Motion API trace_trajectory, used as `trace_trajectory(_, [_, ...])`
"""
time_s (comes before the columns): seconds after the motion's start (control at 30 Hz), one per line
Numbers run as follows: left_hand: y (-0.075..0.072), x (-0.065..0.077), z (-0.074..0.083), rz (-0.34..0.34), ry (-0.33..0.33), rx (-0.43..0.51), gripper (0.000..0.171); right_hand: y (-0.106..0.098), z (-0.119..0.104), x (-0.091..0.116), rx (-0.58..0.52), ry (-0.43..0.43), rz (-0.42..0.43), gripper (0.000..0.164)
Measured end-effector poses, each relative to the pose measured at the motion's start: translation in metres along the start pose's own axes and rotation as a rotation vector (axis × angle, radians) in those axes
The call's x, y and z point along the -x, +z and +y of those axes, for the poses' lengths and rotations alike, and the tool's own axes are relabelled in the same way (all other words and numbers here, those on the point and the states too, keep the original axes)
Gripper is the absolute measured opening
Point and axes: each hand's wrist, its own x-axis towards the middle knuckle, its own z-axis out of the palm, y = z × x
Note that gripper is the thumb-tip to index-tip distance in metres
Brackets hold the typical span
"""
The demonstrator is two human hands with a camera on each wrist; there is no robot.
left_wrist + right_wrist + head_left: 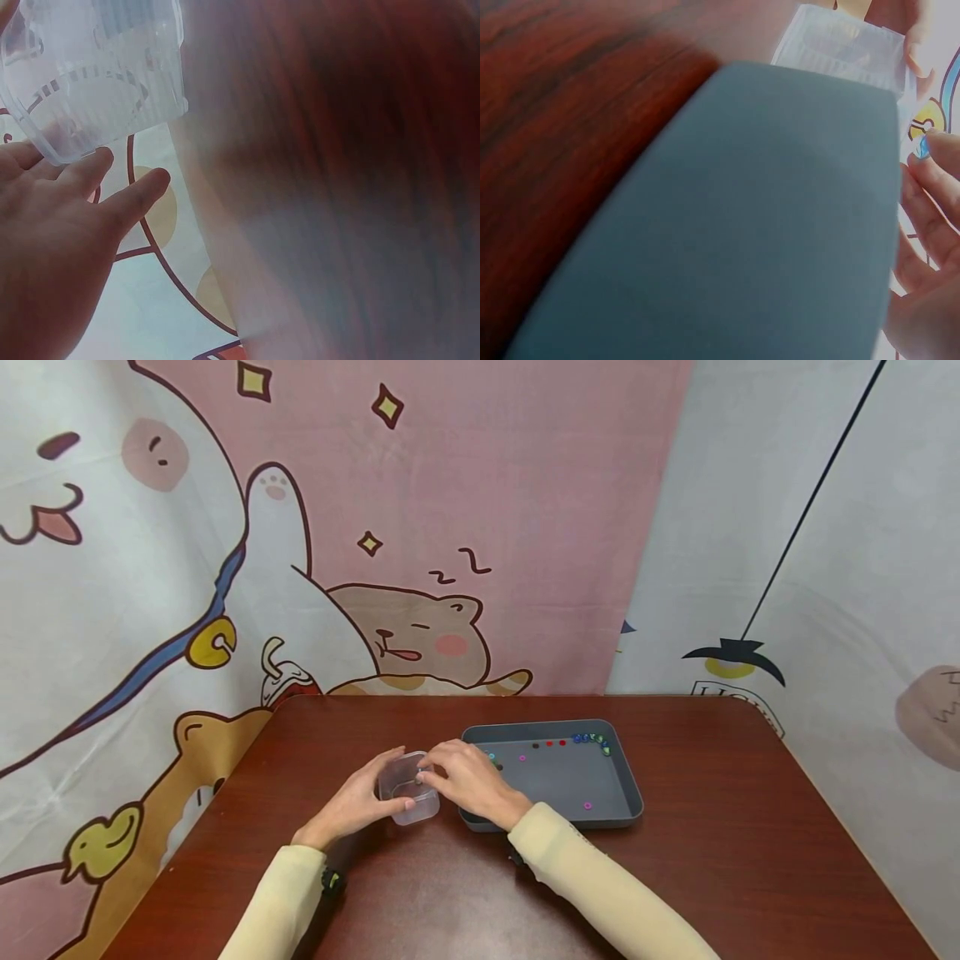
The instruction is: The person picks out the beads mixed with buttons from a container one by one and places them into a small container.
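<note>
- We see a printed cloth backdrop [525,485] with cartoon animals, filling the far side from nine o'clock round to three
- We have a dark red-brown surface [712,827] in front of it
- We notice two cream sleeves, the left sleeve [273,910] entering from seven o'clock and the right sleeve [615,893] from five
- We find a grey tray [558,781] on the surface, its nine o'clock side partly covered by the right hand [476,781]
- We see that right hand reaching in from three o'clock of a clear container [415,792], its grip pinching a tiny piece [922,148] between thumb and forefinger
- We see the left hand [356,797] at the container's eight o'clock, its grip curled round the walls, thumb at six and fingers near eleven
- We place the container just beside the tray, at its nine o'clock; we cannot tell whether it touches the surface
- We spot blue-and-green beads [593,738] in the tray at one to two o'clock, two red beads [549,743] at twelve, and pink rings [587,806] at four and ten
- We make out the pinched piece as bluish, and from the head view it lines up with the container's mouth
</note>
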Motion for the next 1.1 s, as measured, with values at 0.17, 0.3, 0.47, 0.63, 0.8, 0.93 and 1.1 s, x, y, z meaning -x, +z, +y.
trace_trajectory(0.17, [0.0,-0.001,0.0,0.001,0.001,0.002,0.094,0.003,0.002,-0.001,0.013,0.02,-0.016,0.021])
trace_trajectory(0.3, [0.001,-0.001,0.0,0.002,0.005,0.0,0.094,0.005,0.003,-0.001,0.027,0.019,-0.013,0.018])
trace_trajectory(0.47, [0.001,-0.002,-0.001,0.0,0.005,0.0,0.095,0.007,0.006,-0.002,0.046,0.016,-0.01,0.018])
trace_trajectory(0.63, [0.001,-0.002,-0.001,-0.003,0.002,-0.002,0.094,0.009,0.007,-0.002,0.052,0.02,-0.017,0.021])
trace_trajectory(0.8, [0.001,-0.001,0.0,-0.001,0.002,-0.001,0.094,0.007,0.006,-0.001,0.024,0.016,-0.025,0.022])
trace_trajectory(0.93, [0.0,-0.001,0.0,0.002,0.002,-0.003,0.093,0.0,0.006,0.003,-0.015,0.009,-0.011,0.023])
trace_trajectory(1.1, [0.001,0.0,-0.002,0.011,0.017,-0.021,0.093,-0.014,0.004,0.007,-0.038,0.008,0.031,0.022])
